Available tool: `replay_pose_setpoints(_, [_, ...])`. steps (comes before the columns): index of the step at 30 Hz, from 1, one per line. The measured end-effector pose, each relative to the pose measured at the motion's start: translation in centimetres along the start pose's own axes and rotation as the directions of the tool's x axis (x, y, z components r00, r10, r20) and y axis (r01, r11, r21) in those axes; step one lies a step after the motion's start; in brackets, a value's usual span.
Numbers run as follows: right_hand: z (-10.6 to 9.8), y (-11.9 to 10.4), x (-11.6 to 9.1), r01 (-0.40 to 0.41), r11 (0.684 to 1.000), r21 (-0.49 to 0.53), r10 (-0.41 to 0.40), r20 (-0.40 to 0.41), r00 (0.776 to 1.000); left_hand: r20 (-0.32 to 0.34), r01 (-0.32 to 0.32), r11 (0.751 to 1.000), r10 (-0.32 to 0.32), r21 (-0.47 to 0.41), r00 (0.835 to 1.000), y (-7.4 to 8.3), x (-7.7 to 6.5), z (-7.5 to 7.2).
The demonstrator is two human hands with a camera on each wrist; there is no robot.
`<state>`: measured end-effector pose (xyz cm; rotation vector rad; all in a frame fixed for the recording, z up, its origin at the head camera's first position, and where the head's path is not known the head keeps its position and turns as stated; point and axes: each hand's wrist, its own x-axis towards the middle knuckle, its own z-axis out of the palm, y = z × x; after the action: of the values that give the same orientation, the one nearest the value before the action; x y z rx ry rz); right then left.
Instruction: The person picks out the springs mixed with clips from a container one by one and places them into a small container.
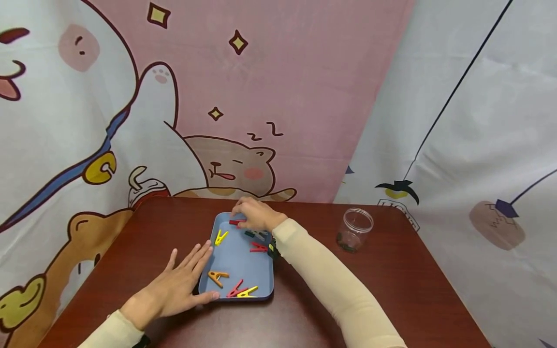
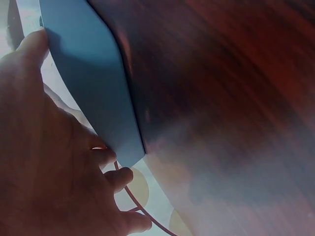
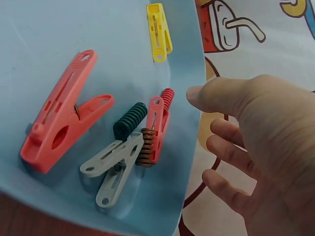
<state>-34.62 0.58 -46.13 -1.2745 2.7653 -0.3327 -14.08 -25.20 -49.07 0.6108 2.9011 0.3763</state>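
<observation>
My left hand has its fingers spread along the left rim of a blue tray, its thumb at the near corner. In the left wrist view the fingers touch the tray's outer wall. Over the tray's far end is my right hand, its thumb and fingers parted with nothing between them. Nearest to it, in the right wrist view, lie a red spring, a red clothespin, a brown spring, a green spring and a grey clothespin. A larger red clothespin is beside them.
A yellow clothespin lies by the tray's left wall. Toward the near end are an orange clothespin, a red one and another yellow one. A clear jar with something dark green at its bottom stands on the brown table.
</observation>
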Motion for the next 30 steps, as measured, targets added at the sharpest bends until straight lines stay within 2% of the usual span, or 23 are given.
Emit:
replay_pose_setpoints(5, [0.5,0.1,1.0,0.009,1.0,-0.02,-0.009,0.01,1.0,0.003,0.008,1.0,-0.008,-0.001,1.0,-0.1,0.0,-0.1])
replay_pose_setpoints(15, [1.5,0.6,2.1,-0.045,0.997,-0.06,0.049,0.066,0.997,0.009,0.011,1.0,-0.011,-0.004,1.0,0.0,0.1,-0.1])
replay_pose_setpoints(30, [2.4,0.8,2.8,-0.046,0.991,-0.124,0.056,0.081,0.995,0.003,0.007,1.0,-0.007,0.01,1.0,-0.1,0.2,0.1])
